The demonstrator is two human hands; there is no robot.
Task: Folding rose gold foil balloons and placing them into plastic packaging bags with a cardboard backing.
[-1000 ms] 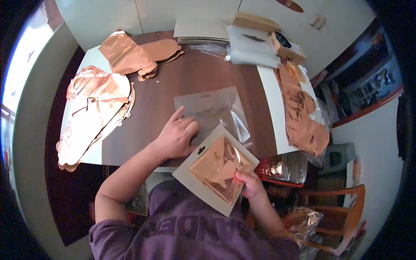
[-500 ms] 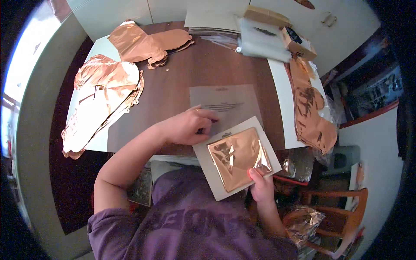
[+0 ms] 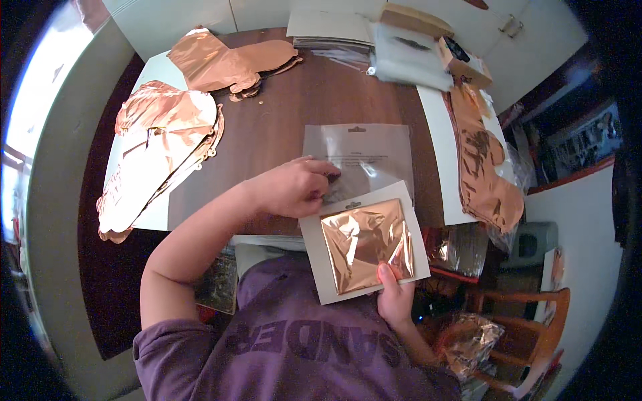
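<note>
My right hand [image 3: 396, 294] grips the lower right of a white backing card [image 3: 313, 257], thumb on top. On that card lies a folded copper-coloured foil balloon [image 3: 368, 247], square and shiny. Just beyond the card is a clear plastic bag [image 3: 374, 144] with a hanging slot at its far end and small print on it. My left hand [image 3: 294, 188] is closed on the bag's near left part, fingers curled; the fingertips are partly hidden. The card's far corner meets the bag's near end, though whether it is inside I cannot tell.
Flat copper foil balloons lie in piles at the left [image 3: 157, 140], far left [image 3: 234, 60] and right [image 3: 485, 160]. At the back of the brown table [image 3: 267, 134] are a stack of white cards [image 3: 331, 30], clear bags [image 3: 411, 57] and a small box [image 3: 461, 63]. A wooden chair [image 3: 528, 327] stands right.
The plastic bag has shifted slightly right and its surface now catches the light. The card with the foil has turned a little more upright. My left hand has moved slightly.
</note>
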